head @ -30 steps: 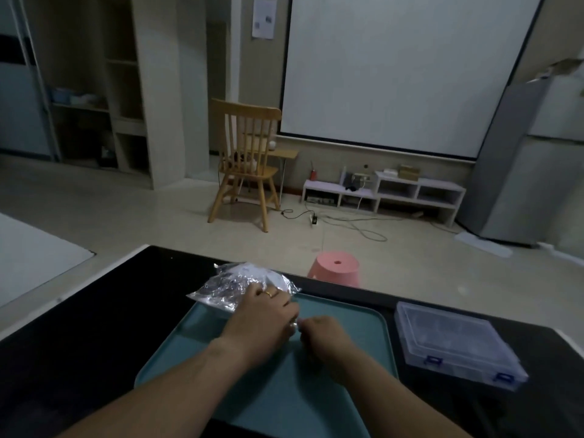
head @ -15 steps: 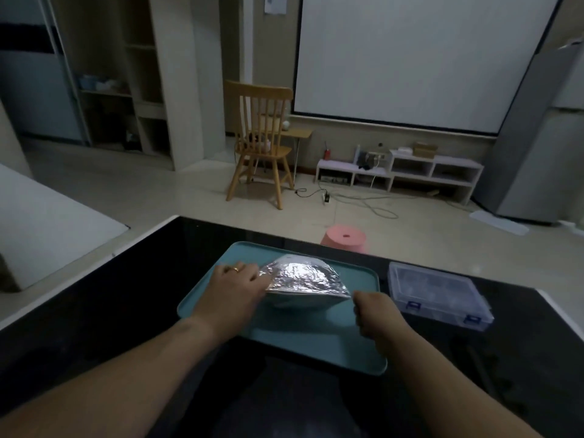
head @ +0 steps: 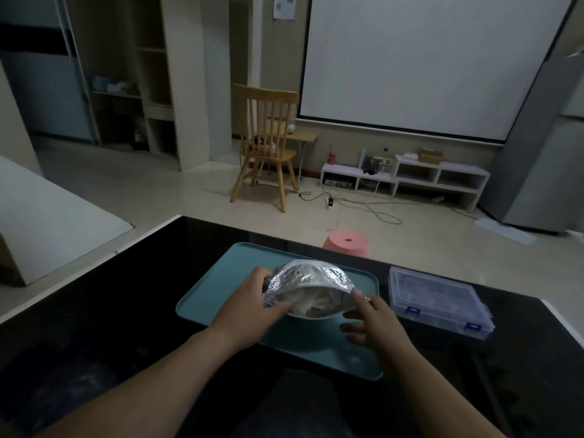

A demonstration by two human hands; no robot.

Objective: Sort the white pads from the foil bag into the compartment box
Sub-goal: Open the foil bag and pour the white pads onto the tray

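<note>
Two hands, left (head: 249,306) & right (head: 371,320), on one foil bag (head: 311,276); pads (head: 316,306) prob. uncountable.

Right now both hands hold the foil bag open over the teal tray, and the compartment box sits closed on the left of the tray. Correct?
Not quite. In the head view the compartment box sits closed on the right of the teal tray, not the left. Both the left hand and right hand do hold the foil bag open over the tray.

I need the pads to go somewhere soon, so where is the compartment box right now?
In the head view the compartment box sits lid shut on the black table, just right of the teal tray and beyond the right hand.
</note>
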